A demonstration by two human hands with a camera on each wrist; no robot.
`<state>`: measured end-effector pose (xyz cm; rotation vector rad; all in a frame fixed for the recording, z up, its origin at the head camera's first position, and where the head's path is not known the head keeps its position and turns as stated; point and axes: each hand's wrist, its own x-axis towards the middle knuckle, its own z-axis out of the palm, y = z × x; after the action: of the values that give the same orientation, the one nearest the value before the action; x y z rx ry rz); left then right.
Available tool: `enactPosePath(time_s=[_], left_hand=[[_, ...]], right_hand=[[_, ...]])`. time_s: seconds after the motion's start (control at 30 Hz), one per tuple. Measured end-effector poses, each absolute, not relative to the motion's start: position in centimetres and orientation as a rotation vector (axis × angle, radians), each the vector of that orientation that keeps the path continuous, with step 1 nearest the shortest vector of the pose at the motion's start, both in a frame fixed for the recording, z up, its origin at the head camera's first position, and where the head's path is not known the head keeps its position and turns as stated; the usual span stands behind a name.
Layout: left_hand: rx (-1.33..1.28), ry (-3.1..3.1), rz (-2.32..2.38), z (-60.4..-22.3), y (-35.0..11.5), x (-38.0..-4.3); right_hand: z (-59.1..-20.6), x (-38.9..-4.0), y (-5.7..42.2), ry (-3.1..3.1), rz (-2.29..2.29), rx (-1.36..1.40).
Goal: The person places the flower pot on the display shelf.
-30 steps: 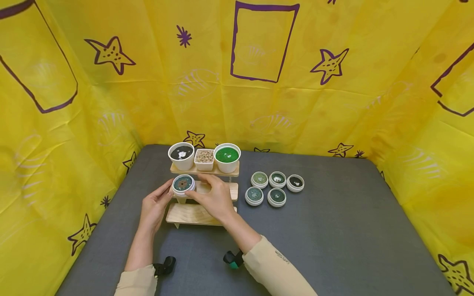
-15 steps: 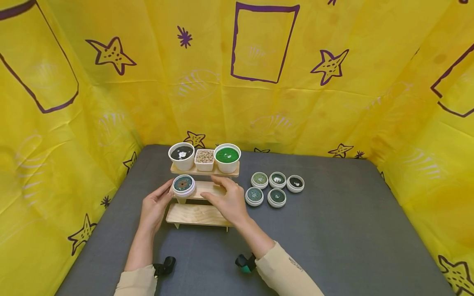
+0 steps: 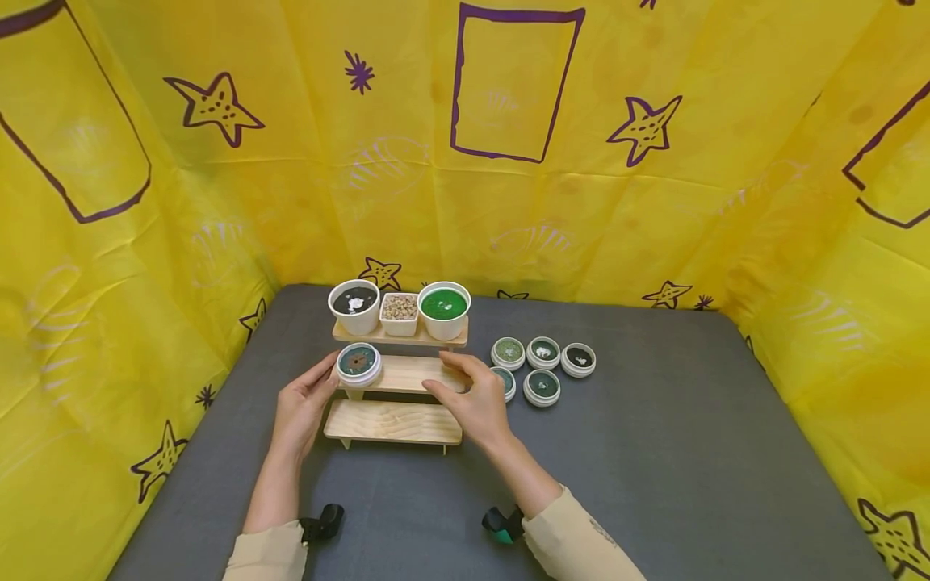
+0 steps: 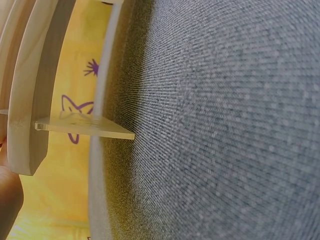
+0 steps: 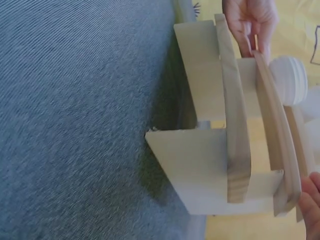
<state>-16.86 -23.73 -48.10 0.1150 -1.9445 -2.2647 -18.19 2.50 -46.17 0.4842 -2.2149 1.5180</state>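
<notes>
Yellow printed cloth [image 3: 508, 202] behind a grey worktop [image 3: 668, 452]. Stepped wooden stand [image 3: 392, 420] on it; jar [image 3: 358, 362] sits upright at left end of the middle shelf [image 3: 408, 374], probably placed so its top shows. Left hand [image 3: 298, 407] looks to pinch that shelf end right beside the jar, likely to steady the stand. Right hand [image 3: 479, 401] at the other end, thumb and fingers spread, holding nothing. Jar: squat, white, ridged side, teal top with brown centre.

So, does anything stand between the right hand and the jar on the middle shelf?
Nothing visible; only the middle shelf runs between the right hand and the jar. The left hand is on its far side.
</notes>
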Motion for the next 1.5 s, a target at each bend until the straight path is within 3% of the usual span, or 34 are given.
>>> enactPosePath(time_s=[0.67, 1.5], left_hand=[[0.116, -1.943, -2.268, -48.3, -23.9, -16.9], [0.105, -1.929, -2.284, -48.1, -23.9, -16.8]], right_hand=[[-47.7, -18.6, 8.2, -2.113, 1.617, 0.312], [-50.8, -20.0, 14.1, -2.183, 1.526, -0.143]])
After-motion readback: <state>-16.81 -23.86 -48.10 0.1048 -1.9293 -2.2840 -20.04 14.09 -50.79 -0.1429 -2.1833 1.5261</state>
